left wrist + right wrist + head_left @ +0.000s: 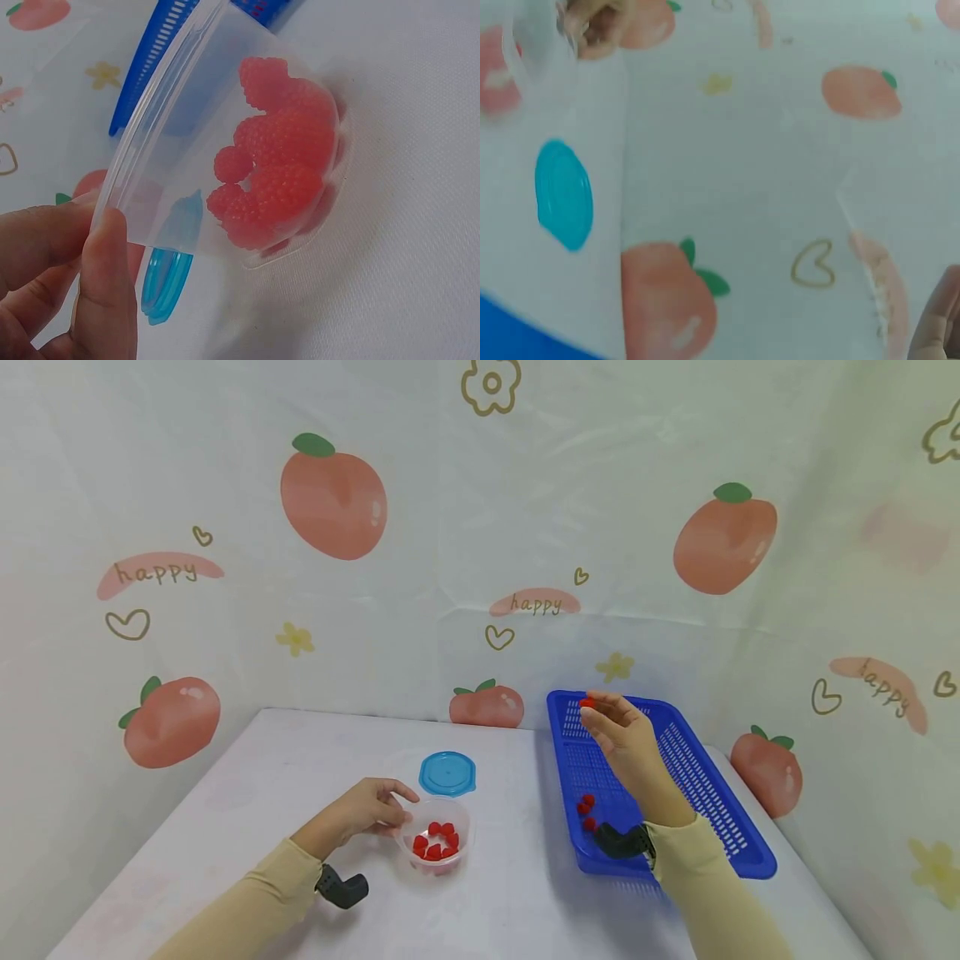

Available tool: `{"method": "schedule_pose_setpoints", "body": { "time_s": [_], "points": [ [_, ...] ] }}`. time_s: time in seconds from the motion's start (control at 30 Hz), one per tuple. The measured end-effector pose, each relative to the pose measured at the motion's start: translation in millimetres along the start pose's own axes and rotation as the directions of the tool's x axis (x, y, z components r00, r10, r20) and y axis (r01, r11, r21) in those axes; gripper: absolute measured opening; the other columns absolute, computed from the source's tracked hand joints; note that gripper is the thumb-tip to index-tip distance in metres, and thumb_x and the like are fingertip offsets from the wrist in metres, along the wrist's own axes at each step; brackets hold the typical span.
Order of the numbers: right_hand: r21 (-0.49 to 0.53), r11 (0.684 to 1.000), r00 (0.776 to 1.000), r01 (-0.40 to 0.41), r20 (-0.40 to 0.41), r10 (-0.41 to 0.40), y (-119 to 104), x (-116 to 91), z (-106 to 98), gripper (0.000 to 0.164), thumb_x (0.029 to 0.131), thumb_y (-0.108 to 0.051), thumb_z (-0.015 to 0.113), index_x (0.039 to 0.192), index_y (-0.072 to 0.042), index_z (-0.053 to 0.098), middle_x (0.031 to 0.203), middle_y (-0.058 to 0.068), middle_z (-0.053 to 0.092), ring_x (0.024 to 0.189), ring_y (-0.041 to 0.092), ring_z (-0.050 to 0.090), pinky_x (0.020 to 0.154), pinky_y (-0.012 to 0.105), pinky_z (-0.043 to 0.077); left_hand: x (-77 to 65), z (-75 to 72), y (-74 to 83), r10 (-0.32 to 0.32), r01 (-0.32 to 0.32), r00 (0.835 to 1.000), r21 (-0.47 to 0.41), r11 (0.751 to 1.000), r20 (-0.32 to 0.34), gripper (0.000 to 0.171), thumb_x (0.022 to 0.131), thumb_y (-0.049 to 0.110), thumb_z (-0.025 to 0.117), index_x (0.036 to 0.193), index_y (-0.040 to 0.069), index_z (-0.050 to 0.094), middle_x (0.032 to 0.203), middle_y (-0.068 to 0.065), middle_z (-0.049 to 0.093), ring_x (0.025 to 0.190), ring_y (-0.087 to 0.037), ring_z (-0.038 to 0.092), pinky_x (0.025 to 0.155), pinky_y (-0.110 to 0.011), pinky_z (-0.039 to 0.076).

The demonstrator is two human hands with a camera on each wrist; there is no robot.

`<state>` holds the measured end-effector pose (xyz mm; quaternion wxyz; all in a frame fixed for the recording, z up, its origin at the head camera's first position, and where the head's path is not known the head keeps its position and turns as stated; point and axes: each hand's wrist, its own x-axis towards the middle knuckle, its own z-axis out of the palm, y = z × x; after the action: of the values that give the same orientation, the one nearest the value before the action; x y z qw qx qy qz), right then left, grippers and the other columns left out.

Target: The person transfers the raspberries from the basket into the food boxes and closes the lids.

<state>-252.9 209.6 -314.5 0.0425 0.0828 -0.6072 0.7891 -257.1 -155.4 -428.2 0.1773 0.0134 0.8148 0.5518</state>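
My left hand (369, 808) pinches the rim of a clear plastic tub (217, 90) between thumb and fingers. Several raspberries (289, 135) lie in the bottom of the tub, which stands on the table. Above the far part of a blue basket (592, 777), my right hand (626, 735) is raised and holds one raspberry (587, 702) between thumb and fingertips. A few more raspberries (589, 823) lie in the basket's near left corner. In the right wrist view only part of the right hand (939, 319) shows, and its raspberry is out of sight.
A round blue lid (447, 773) lies on the white table just behind the tub. The basket stands on the table's right side. A white cloth backdrop (420, 635) printed with fruit rises behind and at both sides.
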Motion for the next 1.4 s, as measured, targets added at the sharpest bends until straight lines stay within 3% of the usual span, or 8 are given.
{"method": "schedule_pose_setpoints", "body": {
  "time_s": [0.23,0.4,0.53,0.7,0.93,1.4],
  "points": [
    [0.018,1.000,0.998,-0.010,-0.064,0.011,13.7,-15.8,27.4,0.018,0.092,-0.008,0.063,0.101,-0.022,0.068,0.100,-0.003,0.060,0.100,0.011,0.061,0.094,0.020,0.051,-0.4,0.0,-0.4,0.003,-0.003,1.000,-0.002,1.000,0.007,0.027,0.084,0.007,0.072,0.110,0.005,0.065,0.082,-0.009,0.065,0.063,-0.018,0.061,0.063,-0.027,0.057],
    [0.008,1.000,0.999,-0.009,-0.044,0.009,30.8,-26.5,46.6,0.020,0.091,-0.002,0.064,0.100,-0.020,0.069,0.101,-0.002,0.062,0.100,0.011,0.062,0.093,0.022,0.051,0.8,0.1,-0.8,0.000,0.000,1.000,-0.003,1.000,0.007,0.026,0.085,0.007,0.072,0.110,0.006,0.066,0.083,-0.009,0.066,0.063,-0.018,0.061,0.063,-0.026,0.057],
    [-0.059,0.998,1.000,-0.023,-0.001,0.023,46.0,-35.6,61.4,0.020,0.089,-0.002,0.065,0.101,-0.018,0.069,0.098,-0.001,0.065,0.095,0.013,0.063,0.089,0.022,0.053,0.6,-0.1,-0.6,0.001,-0.001,1.000,-0.006,1.000,0.011,0.027,0.085,0.007,0.071,0.111,0.005,0.065,0.083,-0.009,0.066,0.063,-0.018,0.061,0.063,-0.026,0.057],
    [-0.179,0.979,0.993,-0.095,0.050,0.105,66.0,-44.6,75.6,0.025,0.087,-0.010,0.070,0.112,-0.007,0.067,0.102,0.002,0.067,0.098,0.017,0.064,0.090,0.024,0.053,-0.7,-0.5,0.1,0.009,-0.009,1.000,0.000,1.000,0.013,0.027,0.085,0.007,0.071,0.111,0.005,0.065,0.082,-0.010,0.065,0.062,-0.018,0.061,0.063,-0.026,0.057],
    [-0.277,0.951,0.977,-0.137,0.119,0.175,99.9,-49.8,82.0,0.034,0.086,-0.016,0.073,0.115,-0.002,0.064,0.103,0.005,0.066,0.099,0.018,0.064,0.091,0.031,0.054,-1.3,-1.1,0.8,0.008,-0.008,1.000,-0.008,1.000,0.026,0.028,0.085,0.008,0.072,0.112,0.004,0.065,0.082,-0.009,0.066,0.063,-0.017,0.062,0.063,-0.026,0.057],
    [-0.394,0.908,0.966,-0.140,0.146,0.212,142.6,-50.7,88.1,0.030,0.083,-0.013,0.076,0.107,0.003,0.066,0.096,0.006,0.070,0.083,0.013,0.065,0.081,0.027,0.057,-3.0,-0.4,1.9,0.012,-0.012,1.000,-0.005,1.000,0.026,0.030,0.085,0.007,0.071,0.114,0.002,0.064,0.082,-0.009,0.066,0.062,-0.018,0.061,0.062,-0.027,0.057]
  ]
}}
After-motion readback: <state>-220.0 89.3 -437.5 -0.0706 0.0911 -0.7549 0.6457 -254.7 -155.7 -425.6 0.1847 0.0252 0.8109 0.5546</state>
